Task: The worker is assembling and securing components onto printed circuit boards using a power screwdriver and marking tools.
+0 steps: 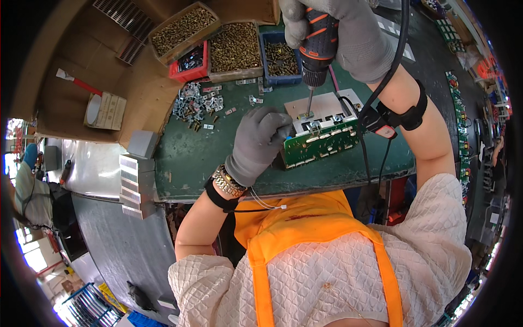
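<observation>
1. On the green mat (218, 158), near its front edge, sits the green circuit board (318, 146) with a pale plate (327, 106) on its far side.
2. Left hand (259, 143), grey knit glove, fingers curled onto the board's left end, pinning it.
3. Right hand (340, 32) wrapped tight round an orange-black cordless screwdriver (317, 41); bit (309, 103) down on a small metal bracket (305, 115) at the plate's left edge.
4. Judgement: keep bit plumb, light trigger, left hand firm so the board can't spin.
5. Beyond the board: loose stamped steel clips (193, 103), cardboard boxes of brass screws (234, 48), blue bin (280, 57) of darker screws.
</observation>
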Demonstrator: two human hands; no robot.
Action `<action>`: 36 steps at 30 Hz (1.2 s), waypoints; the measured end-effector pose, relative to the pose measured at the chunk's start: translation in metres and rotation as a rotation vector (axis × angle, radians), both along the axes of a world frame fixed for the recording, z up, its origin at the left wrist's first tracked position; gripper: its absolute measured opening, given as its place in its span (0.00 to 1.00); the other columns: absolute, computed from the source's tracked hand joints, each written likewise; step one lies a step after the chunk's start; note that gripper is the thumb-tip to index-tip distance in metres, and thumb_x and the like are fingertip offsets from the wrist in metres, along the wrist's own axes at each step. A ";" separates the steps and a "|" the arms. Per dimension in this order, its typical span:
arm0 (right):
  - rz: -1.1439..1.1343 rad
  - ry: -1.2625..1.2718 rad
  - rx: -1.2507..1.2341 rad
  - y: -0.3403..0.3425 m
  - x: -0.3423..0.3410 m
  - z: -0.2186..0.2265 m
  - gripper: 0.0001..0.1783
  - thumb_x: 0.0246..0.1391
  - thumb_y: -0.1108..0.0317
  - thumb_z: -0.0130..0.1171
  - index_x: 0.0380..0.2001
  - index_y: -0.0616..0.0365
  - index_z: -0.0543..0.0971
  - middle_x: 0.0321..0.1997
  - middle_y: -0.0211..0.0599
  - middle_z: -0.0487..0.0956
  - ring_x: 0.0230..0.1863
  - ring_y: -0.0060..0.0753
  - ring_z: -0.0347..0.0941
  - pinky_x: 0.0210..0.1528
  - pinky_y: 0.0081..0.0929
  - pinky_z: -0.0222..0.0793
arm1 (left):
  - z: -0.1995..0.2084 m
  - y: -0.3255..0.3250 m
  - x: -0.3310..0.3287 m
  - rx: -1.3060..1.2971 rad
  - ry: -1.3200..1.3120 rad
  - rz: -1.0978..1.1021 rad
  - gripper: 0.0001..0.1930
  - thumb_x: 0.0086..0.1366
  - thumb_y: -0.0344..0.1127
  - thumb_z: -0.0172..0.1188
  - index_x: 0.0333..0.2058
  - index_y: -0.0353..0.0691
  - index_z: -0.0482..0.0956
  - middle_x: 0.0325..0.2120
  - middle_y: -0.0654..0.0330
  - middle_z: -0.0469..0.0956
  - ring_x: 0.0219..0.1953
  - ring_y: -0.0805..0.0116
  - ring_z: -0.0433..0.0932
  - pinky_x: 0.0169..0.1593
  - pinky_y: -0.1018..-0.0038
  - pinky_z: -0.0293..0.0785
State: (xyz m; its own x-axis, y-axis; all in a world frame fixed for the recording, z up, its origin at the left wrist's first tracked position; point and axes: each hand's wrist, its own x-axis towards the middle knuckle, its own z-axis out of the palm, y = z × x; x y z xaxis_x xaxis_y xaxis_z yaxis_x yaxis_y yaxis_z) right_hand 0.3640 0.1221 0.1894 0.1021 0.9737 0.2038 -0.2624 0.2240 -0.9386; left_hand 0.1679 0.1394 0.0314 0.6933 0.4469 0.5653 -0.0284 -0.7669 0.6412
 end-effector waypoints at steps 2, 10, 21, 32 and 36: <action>-0.013 -0.018 -0.039 -0.001 -0.001 0.002 0.26 0.55 0.64 0.58 0.55 0.60 0.65 0.28 0.31 0.74 0.23 0.26 0.75 0.27 0.23 0.72 | 0.001 0.000 -0.001 -0.007 0.005 0.001 0.11 0.50 0.26 0.68 0.32 0.39 0.77 0.29 0.54 0.77 0.32 0.52 0.77 0.35 0.63 0.73; 0.112 0.155 0.252 -0.025 0.016 0.025 0.33 0.58 0.62 0.55 0.64 0.61 0.60 0.26 0.32 0.74 0.21 0.25 0.71 0.25 0.29 0.72 | 0.011 0.002 -0.007 0.030 0.081 0.033 0.10 0.52 0.28 0.67 0.34 0.38 0.79 0.30 0.51 0.78 0.32 0.50 0.77 0.35 0.64 0.73; -0.319 -1.480 -0.259 -0.200 0.168 -0.118 0.35 0.36 0.78 0.65 0.54 0.54 0.74 0.48 0.44 0.78 0.50 0.53 0.73 0.55 0.40 0.68 | 0.046 -0.068 -0.036 -1.007 0.436 -0.024 0.27 0.64 0.37 0.61 0.59 0.37 0.63 0.30 0.62 0.77 0.31 0.77 0.74 0.37 0.77 0.72; -0.324 -0.680 -0.303 -0.257 0.014 -0.161 0.43 0.50 0.77 0.56 0.68 0.63 0.52 0.63 0.46 0.65 0.62 0.38 0.64 0.63 0.36 0.59 | 0.040 -0.124 -0.024 -1.214 -0.251 -0.070 0.27 0.61 0.38 0.67 0.55 0.41 0.65 0.42 0.64 0.71 0.46 0.78 0.68 0.51 0.76 0.68; -0.311 -0.511 -0.068 -0.247 -0.051 -0.156 0.50 0.48 0.76 0.58 0.70 0.63 0.42 0.68 0.48 0.57 0.68 0.40 0.55 0.69 0.39 0.50 | 0.054 -0.113 -0.053 -0.756 -0.341 0.159 0.31 0.49 0.46 0.76 0.45 0.40 0.69 0.41 0.58 0.66 0.45 0.67 0.65 0.52 0.70 0.63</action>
